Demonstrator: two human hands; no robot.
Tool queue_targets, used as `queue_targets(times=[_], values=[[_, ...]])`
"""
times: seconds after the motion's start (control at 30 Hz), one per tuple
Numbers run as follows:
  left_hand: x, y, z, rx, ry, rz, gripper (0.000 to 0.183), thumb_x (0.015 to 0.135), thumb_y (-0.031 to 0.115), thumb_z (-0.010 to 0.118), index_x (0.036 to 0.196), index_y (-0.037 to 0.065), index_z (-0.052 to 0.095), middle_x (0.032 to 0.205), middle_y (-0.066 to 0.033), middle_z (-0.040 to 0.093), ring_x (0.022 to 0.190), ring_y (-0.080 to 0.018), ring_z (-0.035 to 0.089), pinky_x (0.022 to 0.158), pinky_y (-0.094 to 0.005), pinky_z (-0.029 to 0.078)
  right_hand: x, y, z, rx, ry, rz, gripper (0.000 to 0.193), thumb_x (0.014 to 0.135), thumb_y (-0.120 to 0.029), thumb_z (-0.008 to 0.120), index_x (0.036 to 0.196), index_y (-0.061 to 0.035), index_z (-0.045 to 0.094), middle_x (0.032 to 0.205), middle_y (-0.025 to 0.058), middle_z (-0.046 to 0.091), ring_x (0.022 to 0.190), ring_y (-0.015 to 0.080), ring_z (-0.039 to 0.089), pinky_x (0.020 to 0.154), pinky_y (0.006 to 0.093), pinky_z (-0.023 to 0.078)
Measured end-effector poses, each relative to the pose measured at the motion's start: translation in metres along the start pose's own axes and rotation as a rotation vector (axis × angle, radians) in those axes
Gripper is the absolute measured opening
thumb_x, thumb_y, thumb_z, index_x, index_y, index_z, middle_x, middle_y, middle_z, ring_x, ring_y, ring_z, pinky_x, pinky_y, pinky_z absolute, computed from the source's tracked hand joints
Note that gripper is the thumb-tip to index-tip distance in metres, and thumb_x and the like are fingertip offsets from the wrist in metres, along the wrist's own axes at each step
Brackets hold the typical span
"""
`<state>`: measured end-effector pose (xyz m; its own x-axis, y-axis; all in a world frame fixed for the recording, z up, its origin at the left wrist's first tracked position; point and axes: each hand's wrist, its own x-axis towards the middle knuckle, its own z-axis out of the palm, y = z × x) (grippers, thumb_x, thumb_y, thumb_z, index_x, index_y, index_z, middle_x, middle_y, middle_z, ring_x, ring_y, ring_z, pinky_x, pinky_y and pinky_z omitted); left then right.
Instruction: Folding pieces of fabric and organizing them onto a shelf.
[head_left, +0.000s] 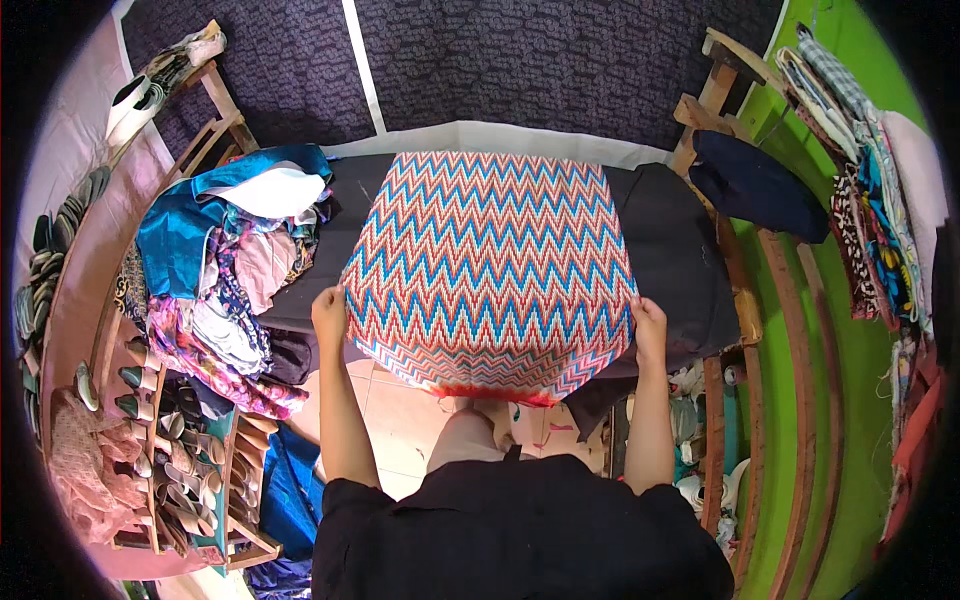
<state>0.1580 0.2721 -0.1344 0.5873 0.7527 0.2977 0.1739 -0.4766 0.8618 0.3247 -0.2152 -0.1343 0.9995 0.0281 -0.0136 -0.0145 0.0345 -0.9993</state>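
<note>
A piece of fabric point(490, 250) with a red, blue and white zigzag pattern lies over the dark-covered table point(685, 270). Its near part hangs over the table's front edge and shows a red border at the bottom. My left hand point(329, 312) is closed on the fabric's left edge. On the opposite edge, at about the same height, my right hand point(649, 325) grips the cloth too. Between both hands the fabric is spread wide, with its far end lying flat.
Mixed clothes point(235, 250) are heaped on the table's left end. A dark navy cloth point(757, 185) sits at the right corner. Shoes point(180, 450) fill a rack at lower left. Folded fabrics point(860, 170) hang along the green wall at right, by wooden slats point(795, 400).
</note>
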Motion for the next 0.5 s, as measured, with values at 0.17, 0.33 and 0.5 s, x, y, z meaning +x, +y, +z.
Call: queue_targets(times=[0.17, 0.33, 0.5], values=[[-0.019, 0.013, -0.006, -0.11, -0.095, -0.173, 0.03, 0.087, 0.022, 0.049, 0.078, -0.005, 0.059, 0.061, -0.0007, 0.052, 0.054, -0.0062, 0.042, 0.051, -0.0239, 0.036, -0.03, 0.008, -0.017, 0.026, 0.054, -0.03, 0.022, 0.088, -0.019, 0.051, 0.086, 0.002, 0.059, 0.075, -0.0032, 0.056, 0.065, 0.0025, 0.045, 0.06, 0.018, 0.036], [-0.034, 0.022, -0.024, -0.217, -0.109, -0.163, 0.027, 0.088, 0.02, 0.048, 0.078, -0.003, 0.058, 0.059, 0.0018, 0.049, 0.054, -0.0045, 0.039, 0.049, -0.0225, 0.034, -0.065, 0.014, -0.022, 0.043, 0.092, -0.065, 0.027, 0.089, -0.021, 0.05, 0.091, 0.0044, 0.057, 0.08, -0.0005, 0.057, 0.071, 0.0041, 0.047, 0.065, 0.0188, 0.036], [-0.055, 0.014, -0.071, -0.187, -0.07, -0.08, 0.026, 0.089, 0.019, 0.047, 0.076, -0.001, 0.056, 0.059, 0.0045, 0.045, 0.054, -0.004, 0.036, 0.049, -0.0201, 0.031, -0.12, -0.013, -0.01, -0.042, 0.223, -0.184, 0.025, 0.089, -0.021, 0.05, 0.088, 0.0038, 0.057, 0.082, 0.0012, 0.058, 0.075, 0.0056, 0.049, 0.069, 0.0194, 0.038]])
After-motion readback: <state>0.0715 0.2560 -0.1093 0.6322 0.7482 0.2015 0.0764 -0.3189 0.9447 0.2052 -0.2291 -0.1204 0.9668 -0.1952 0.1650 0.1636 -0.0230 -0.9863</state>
